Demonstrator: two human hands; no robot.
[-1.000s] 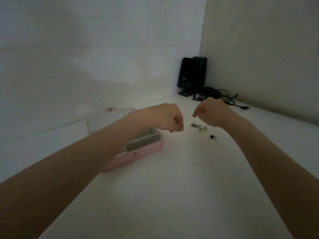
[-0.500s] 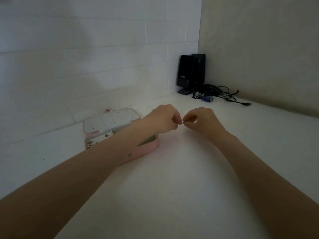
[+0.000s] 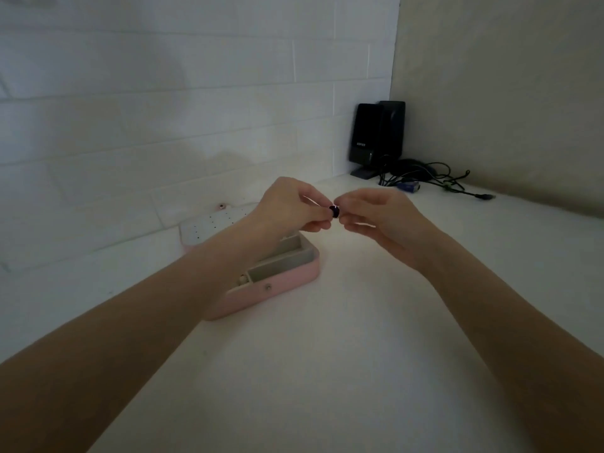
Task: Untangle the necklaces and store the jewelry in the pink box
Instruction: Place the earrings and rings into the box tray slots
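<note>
While the pink box (image 3: pixel 277 289) sits open on the counter (image 3: pixel 327 371), just below and left of the fingers, with one small pale piece visible in a near compartment, the task reads as underway, not finished. The left hand (image 3: pixel 287 204) and right hand (image 3: pixel 382 217) meet above the box's far corner, fingers (image 3: pixel 322 209) of both pinched onto a small dark jewelry piece (image 3: pixel 334 210); whether a chain hangs from it cannot be told. Judgement: this piece awaits storing; no necklaces visible.
</note>
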